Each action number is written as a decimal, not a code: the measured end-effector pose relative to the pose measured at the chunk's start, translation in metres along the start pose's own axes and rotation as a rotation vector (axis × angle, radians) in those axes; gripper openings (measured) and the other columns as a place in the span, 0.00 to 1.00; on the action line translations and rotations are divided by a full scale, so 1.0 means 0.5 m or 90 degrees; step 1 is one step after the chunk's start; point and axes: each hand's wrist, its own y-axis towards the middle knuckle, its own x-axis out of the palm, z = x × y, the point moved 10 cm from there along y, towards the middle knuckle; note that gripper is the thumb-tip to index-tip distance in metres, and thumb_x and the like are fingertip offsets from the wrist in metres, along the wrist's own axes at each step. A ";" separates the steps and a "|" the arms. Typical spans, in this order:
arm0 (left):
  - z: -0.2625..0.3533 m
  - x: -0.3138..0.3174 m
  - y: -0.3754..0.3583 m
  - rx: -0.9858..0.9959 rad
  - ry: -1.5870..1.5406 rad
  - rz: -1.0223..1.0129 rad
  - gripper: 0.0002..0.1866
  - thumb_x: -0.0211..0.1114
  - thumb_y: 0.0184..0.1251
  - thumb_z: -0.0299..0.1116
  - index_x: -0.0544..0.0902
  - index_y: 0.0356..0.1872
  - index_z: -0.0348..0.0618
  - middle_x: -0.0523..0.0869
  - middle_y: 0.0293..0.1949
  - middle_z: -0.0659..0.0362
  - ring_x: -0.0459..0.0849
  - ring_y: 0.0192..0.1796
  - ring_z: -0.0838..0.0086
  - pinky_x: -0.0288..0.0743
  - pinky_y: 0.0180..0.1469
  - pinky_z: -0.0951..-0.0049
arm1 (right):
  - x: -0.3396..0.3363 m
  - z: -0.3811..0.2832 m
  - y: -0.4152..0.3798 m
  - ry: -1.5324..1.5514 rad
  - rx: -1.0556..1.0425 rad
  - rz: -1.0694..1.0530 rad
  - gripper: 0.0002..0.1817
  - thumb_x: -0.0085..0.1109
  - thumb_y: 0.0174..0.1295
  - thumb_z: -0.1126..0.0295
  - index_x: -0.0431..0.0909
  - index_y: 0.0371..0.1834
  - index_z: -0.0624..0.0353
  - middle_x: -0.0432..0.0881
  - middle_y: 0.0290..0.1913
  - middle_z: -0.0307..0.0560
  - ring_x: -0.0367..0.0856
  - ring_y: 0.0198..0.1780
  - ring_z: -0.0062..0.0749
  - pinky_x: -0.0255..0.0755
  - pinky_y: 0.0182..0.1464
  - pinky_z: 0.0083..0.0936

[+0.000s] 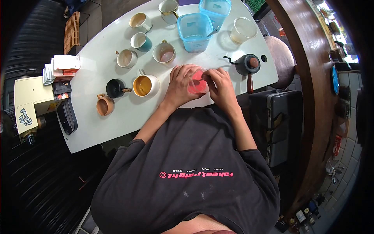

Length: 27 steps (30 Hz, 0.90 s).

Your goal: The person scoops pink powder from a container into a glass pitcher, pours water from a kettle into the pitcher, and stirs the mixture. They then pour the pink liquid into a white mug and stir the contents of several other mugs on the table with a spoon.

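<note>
Cup [193, 86] gripped by left fingers [187, 70]; right fingers [212, 73] pinch spoon [200, 80]; shirt [194, 140] reads "fakestraight".

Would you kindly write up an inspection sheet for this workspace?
Surface: white table, with a dark hole near its right end.
Job's things: clear cup with pinkish-red contents.
Clutter: several mugs, two blue tubs, black kettle, clear container.
Hands: left hand around the cup; right hand at its rim, grip unclear.
Cables: nothing seen.
Surroundings: wooden ledge, round stool, dark case.
</note>
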 end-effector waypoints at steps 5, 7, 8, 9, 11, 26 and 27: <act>0.007 -0.005 0.001 -0.003 0.001 -0.002 0.48 0.85 0.42 0.47 0.75 0.69 0.49 0.78 0.65 0.56 0.75 0.70 0.59 0.62 0.75 0.53 | 0.013 0.009 -0.005 0.065 0.010 -0.034 0.11 0.60 0.59 0.84 0.80 0.44 0.62 0.86 0.41 0.45 0.80 0.46 0.44 0.71 0.54 0.36; 0.008 -0.004 0.000 -0.002 0.004 -0.006 0.47 0.85 0.42 0.47 0.75 0.69 0.49 0.78 0.65 0.56 0.75 0.70 0.59 0.62 0.75 0.53 | -0.011 -0.002 -0.002 -0.034 -0.018 0.040 0.11 0.60 0.59 0.84 0.80 0.44 0.61 0.86 0.41 0.46 0.80 0.46 0.44 0.71 0.54 0.37; 0.007 -0.005 0.001 -0.002 0.004 -0.006 0.47 0.85 0.42 0.47 0.75 0.69 0.49 0.78 0.65 0.56 0.75 0.70 0.59 0.62 0.75 0.53 | -0.013 -0.003 -0.002 -0.033 -0.019 0.040 0.11 0.60 0.59 0.84 0.80 0.44 0.61 0.86 0.41 0.46 0.80 0.46 0.44 0.71 0.54 0.37; 0.008 -0.006 0.002 -0.001 0.002 -0.004 0.47 0.85 0.42 0.47 0.75 0.69 0.49 0.78 0.65 0.55 0.75 0.70 0.59 0.62 0.75 0.53 | -0.006 0.001 -0.002 -0.033 -0.005 0.009 0.12 0.60 0.59 0.84 0.80 0.45 0.61 0.85 0.41 0.46 0.80 0.46 0.44 0.71 0.54 0.37; 0.009 -0.006 0.002 0.002 -0.002 -0.002 0.47 0.85 0.42 0.47 0.75 0.69 0.49 0.78 0.65 0.55 0.75 0.70 0.59 0.62 0.75 0.52 | 0.005 0.008 -0.005 -0.034 0.010 -0.022 0.12 0.60 0.59 0.84 0.80 0.45 0.61 0.85 0.41 0.46 0.80 0.47 0.44 0.71 0.55 0.38; 0.004 0.000 -0.001 -0.001 0.002 -0.004 0.47 0.83 0.45 0.49 0.73 0.70 0.53 0.77 0.65 0.58 0.73 0.70 0.62 0.59 0.76 0.51 | -0.006 0.001 -0.006 -0.063 0.001 0.005 0.09 0.60 0.61 0.83 0.81 0.43 0.62 0.86 0.41 0.45 0.79 0.44 0.47 0.72 0.52 0.38; 0.005 0.000 -0.001 0.000 0.005 -0.006 0.46 0.83 0.45 0.49 0.73 0.70 0.52 0.77 0.64 0.58 0.74 0.70 0.62 0.59 0.76 0.51 | -0.001 0.008 -0.008 0.006 0.020 0.003 0.10 0.60 0.60 0.83 0.82 0.43 0.62 0.86 0.40 0.45 0.79 0.44 0.46 0.72 0.52 0.38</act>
